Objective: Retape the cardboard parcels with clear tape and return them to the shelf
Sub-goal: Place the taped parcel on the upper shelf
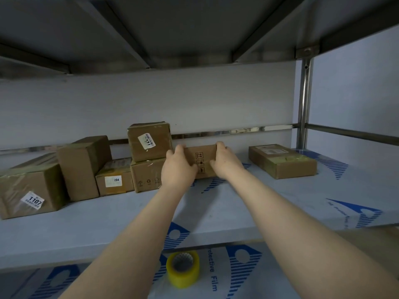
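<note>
A small brown cardboard parcel [202,156] with printed handling symbols stands on the metal shelf [248,203], next to a stack of two taped boxes [149,156]. My left hand [178,169] grips its left end and my right hand [225,161] grips its right end, fingers curled over the top edge. A roll of clear tape [183,269] with a yellowish tint lies on the lower shelf level below my arms, untouched.
Several taped parcels line the shelf's left: one labelled 1107 [30,188], a tall tilted box [83,167], a small box labelled 204 [114,178]. A flat parcel [281,160] lies at the right near the steel upright [304,104]. Another shelf hangs overhead.
</note>
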